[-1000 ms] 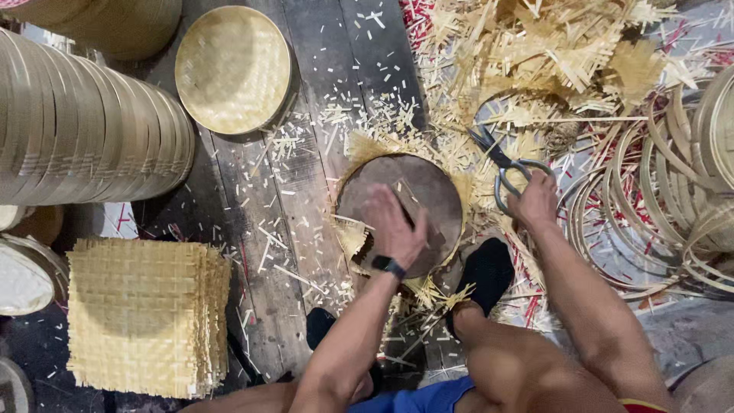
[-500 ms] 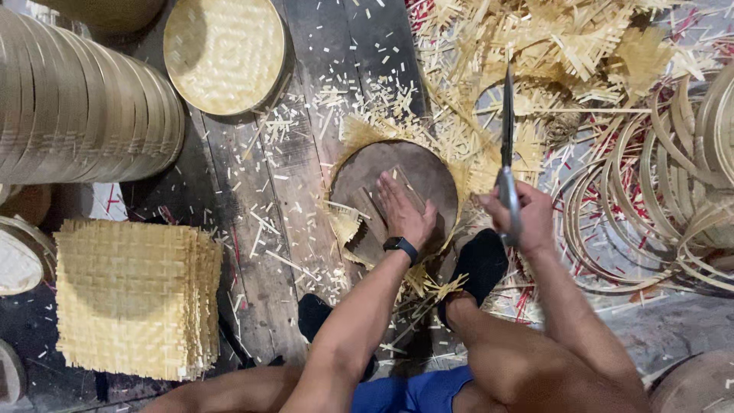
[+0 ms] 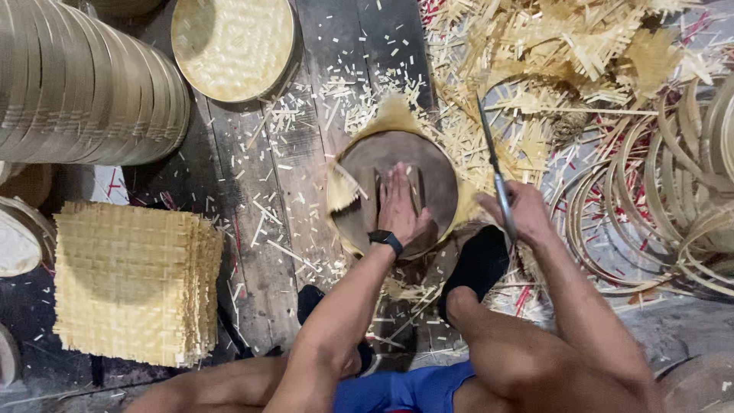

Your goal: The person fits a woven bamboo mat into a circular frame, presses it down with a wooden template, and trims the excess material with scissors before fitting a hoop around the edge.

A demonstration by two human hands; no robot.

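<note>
1. We saw the left hand [image 3: 399, 208] pressed flat, fingers spread, on a dark round disc [image 3: 394, 191] that lay on the plank floor [image 3: 260, 191] at the centre of the scene. A woven bamboo mat [image 3: 391, 116] was trapped beneath the disc, its pale edges showing at the far and left rims.
2. The right hand [image 3: 521, 214] was closed around the handle of a long blade [image 3: 492, 157], which stood just right of the disc and pointed toward the far side; its grip was tight on the tool.
3. We judged the chief risk to be the blade meeting the left hand: the fingers lay close to the disc's rim, and a stroke running inward would have reached them.
4. A second risk, in our judgement, was the disc sliding on the loose chips [image 3: 359, 92] strewn over the floor, which would have spoiled the trimmed outline.
5. The bare knee [image 3: 466, 302] and dark foot [image 3: 478, 264] sat near the blade's lower end; a slip toward the near side could have caught them.
6. A stack of square mats [image 3: 134, 283] lay at the near left, a finished tray [image 3: 232, 47] at the far left, and bamboo hoops [image 3: 657, 199] at the right.
</note>
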